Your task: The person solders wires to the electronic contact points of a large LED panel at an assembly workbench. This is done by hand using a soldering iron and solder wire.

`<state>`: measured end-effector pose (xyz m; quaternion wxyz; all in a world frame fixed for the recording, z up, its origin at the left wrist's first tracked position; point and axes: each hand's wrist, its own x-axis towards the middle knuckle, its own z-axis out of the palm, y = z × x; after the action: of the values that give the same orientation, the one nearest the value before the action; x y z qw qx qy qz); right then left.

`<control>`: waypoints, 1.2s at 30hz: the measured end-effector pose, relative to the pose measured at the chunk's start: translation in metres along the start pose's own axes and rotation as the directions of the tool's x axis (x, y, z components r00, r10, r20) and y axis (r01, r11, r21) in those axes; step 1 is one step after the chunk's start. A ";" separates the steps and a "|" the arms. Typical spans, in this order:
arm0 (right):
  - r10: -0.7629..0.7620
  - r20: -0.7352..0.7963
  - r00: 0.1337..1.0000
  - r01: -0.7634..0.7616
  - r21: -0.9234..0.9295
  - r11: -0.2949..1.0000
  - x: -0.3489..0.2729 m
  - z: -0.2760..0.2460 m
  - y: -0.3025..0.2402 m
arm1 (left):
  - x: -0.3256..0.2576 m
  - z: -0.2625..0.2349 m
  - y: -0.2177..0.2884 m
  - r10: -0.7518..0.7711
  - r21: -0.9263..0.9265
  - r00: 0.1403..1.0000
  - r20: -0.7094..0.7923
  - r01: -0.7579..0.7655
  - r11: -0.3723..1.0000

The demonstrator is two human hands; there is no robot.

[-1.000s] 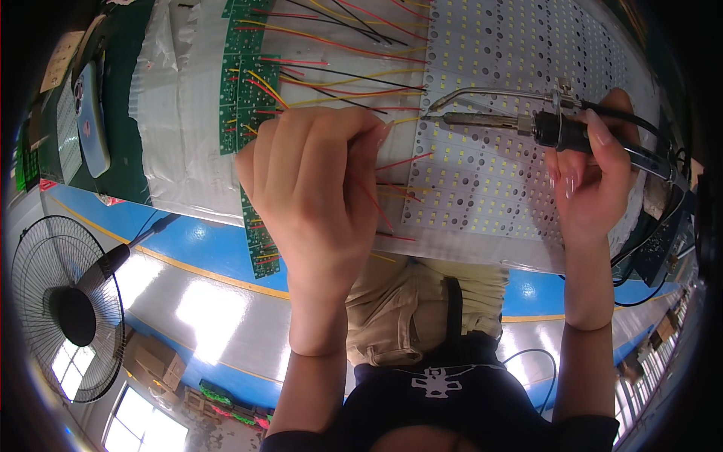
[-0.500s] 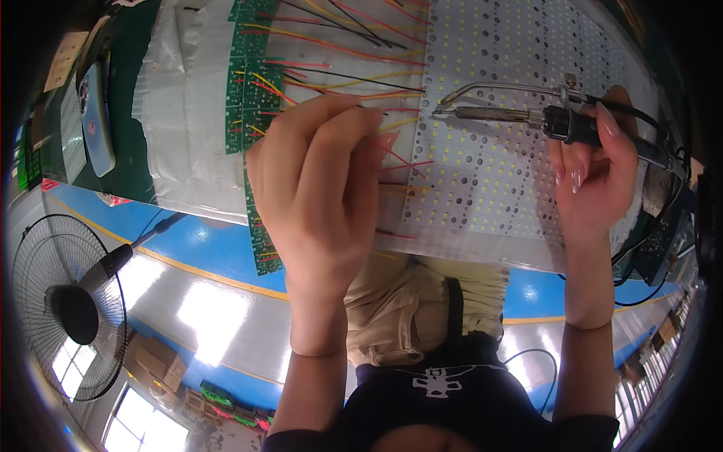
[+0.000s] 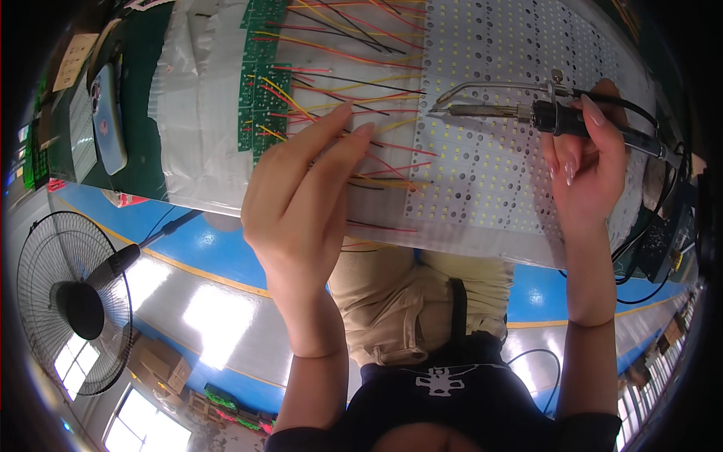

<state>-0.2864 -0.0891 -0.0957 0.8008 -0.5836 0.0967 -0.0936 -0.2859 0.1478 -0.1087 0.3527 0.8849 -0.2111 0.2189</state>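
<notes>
My right hand (image 3: 591, 151) grips the black handle of a soldering iron (image 3: 557, 119). A thin curved metal tube (image 3: 493, 85) is clamped along it, and both tips meet over the left edge of a white LED board panel (image 3: 482, 166). To the left, my left hand (image 3: 297, 184) hovers over red, black and yellow wires (image 3: 361, 51), its visible fingers stretched and slightly apart; the thumb is hidden. These wires run from a strip of green circuit boards (image 3: 260, 68) to the panel's left edge. Part of the green strip lies behind my left hand.
A light blue phone (image 3: 109, 124) lies at the table's left side, beside translucent plastic sheeting (image 3: 199, 113). Black cables (image 3: 666, 196) hang at the right edge. A standing fan (image 3: 79, 309) is at the lower left, with cardboard boxes (image 3: 158, 361) on the floor beyond.
My left hand has drawn back left and its fingers have loosened from a pinch near the wire ends. The soldering iron has shifted slightly left.
</notes>
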 end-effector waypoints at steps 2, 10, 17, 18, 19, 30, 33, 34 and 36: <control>0.007 0.001 1.000 -0.007 0.000 1.000 0.000 0.000 0.000 | 0.000 0.002 -0.003 0.024 -0.004 1.000 -0.004 -0.024 1.000; -0.026 0.039 0.999 0.027 -0.023 0.999 -0.004 -0.002 0.001 | 0.000 0.011 -0.001 0.051 0.049 0.999 -0.015 -0.051 0.998; -0.021 0.149 0.989 0.037 -0.109 0.993 -0.005 -0.005 -0.001 | 0.000 0.011 0.000 0.103 0.145 0.994 -0.032 -0.097 0.985; -0.017 0.113 0.993 0.029 -0.109 0.994 -0.006 -0.003 0.000 | 0.000 0.011 0.000 0.119 0.164 0.992 -0.037 -0.111 0.980; -0.013 0.078 0.997 0.022 -0.110 0.994 -0.006 -0.002 0.000 | 0.000 0.012 0.000 0.134 0.184 0.990 -0.041 -0.125 0.975; -0.051 0.084 0.995 0.055 -0.047 0.997 -0.003 -0.002 0.002 | -0.001 -0.005 0.021 0.052 0.578 0.999 0.010 -0.049 0.815; -0.050 0.059 0.997 0.053 -0.049 0.997 -0.002 -0.003 0.002 | 0.003 -0.008 0.022 0.019 0.547 1.000 -0.009 -0.011 0.837; -0.053 0.054 0.997 0.056 -0.050 0.997 -0.002 -0.003 0.002 | 0.003 -0.010 0.022 -0.002 0.495 1.000 -0.022 0.013 0.869; -0.046 0.077 0.996 0.048 -0.030 0.998 -0.001 -0.003 0.002 | 0.004 -0.013 0.016 0.021 0.425 0.999 -0.049 0.002 0.905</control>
<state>-0.2881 -0.0911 -0.0984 0.7922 -0.6014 0.0537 -0.0885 -0.2936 0.1457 -0.0895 0.1561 0.9334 -0.1535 0.2842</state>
